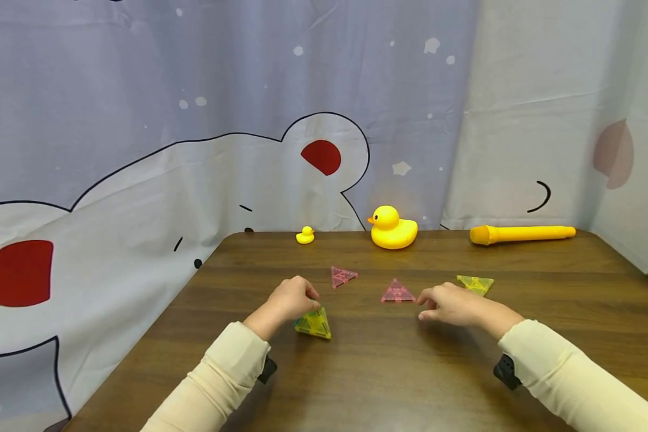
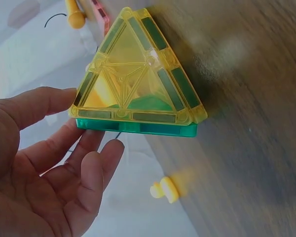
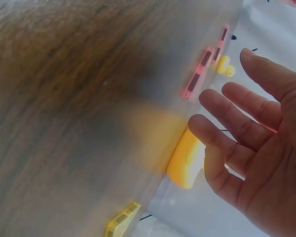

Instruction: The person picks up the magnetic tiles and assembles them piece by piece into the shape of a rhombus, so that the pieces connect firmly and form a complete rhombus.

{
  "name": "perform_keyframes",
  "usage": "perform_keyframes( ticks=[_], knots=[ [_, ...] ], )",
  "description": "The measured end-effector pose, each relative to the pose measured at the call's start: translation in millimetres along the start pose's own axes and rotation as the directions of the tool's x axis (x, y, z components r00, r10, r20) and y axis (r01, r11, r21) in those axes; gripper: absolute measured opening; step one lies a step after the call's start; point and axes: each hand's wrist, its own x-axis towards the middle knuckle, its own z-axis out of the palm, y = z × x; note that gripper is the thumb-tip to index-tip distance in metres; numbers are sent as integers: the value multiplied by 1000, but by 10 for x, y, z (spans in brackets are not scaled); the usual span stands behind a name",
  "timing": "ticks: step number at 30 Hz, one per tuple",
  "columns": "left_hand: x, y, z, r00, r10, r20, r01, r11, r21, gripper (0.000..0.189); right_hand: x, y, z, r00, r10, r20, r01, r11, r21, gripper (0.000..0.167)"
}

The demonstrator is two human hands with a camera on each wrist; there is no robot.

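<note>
My left hand [image 1: 291,299] pinches the corner of a joined piece of triangular magnetic tiles. In the left wrist view a clear yellow triangle tile [image 2: 123,54] faces me, with a green tile [image 2: 163,129] along its lower edge. The thumb touches the yellow corner, and the fingers are bent below the green edge. My right hand [image 1: 453,305] is over the table with loosely bent fingers and nothing in them. Its fingertips are close to a pink triangle tile [image 1: 397,293]. Behind that hand lies a single yellow triangle tile [image 1: 476,284].
A second pink triangle tile [image 1: 342,276] lies farther back on the wooden table [image 1: 378,372]. Along the back edge are a small rubber duck [image 1: 305,236], a larger rubber duck [image 1: 393,231] and a yellow toy microphone [image 1: 529,234]. A patterned curtain [image 1: 221,72] hangs behind.
</note>
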Motion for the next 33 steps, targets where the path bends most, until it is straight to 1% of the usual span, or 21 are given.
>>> perform_keyframes(
  ticks=[4,6,10,12,16,19,22,24,26,29,31,33],
  knots=[
    [25,-23,-9,1000,-18,-1,18,1000,8,16,9,11,21,1000,-4,-6,4,1000,1,29],
    [45,-13,-17,1000,-23,11,23,1000,10,17,22,15,35,1000,-5,-9,5,1000,4,29],
    [107,73,-2,999,-28,23,27,999,39,22,69,1,61,1000,22,-14,-22,1000,-19,28],
    [150,143,22,999,-32,8,31,996,78,25,110,-19,78,999,45,-18,-46,998,-49,25],
    [264,305,108,998,-46,-40,52,984,172,17,223,-76,112,997,72,-37,-76,987,-138,15],
    [370,432,196,997,-52,-60,64,974,217,11,303,-108,140,993,101,-53,-110,972,-206,14],
    [476,537,303,997,-54,-51,65,970,234,16,349,-117,150,989,133,-57,-143,957,-252,19],
    [545,580,383,998,-49,-46,58,971,233,23,361,-118,153,985,169,-46,-175,948,-265,22],
    [614,597,460,998,-58,-37,65,973,223,31,365,-112,153,980,197,-25,-196,940,-279,24],
    [707,587,549,996,-84,-32,89,974,209,35,351,-107,159,975,222,2,-212,931,-297,24],
    [755,560,586,992,-124,-20,125,969,215,36,336,-101,167,976,217,10,-204,932,-301,22],
    [793,533,606,987,-163,4,157,959,235,36,312,-104,168,980,199,9,-187,937,-294,18]
  ],
)
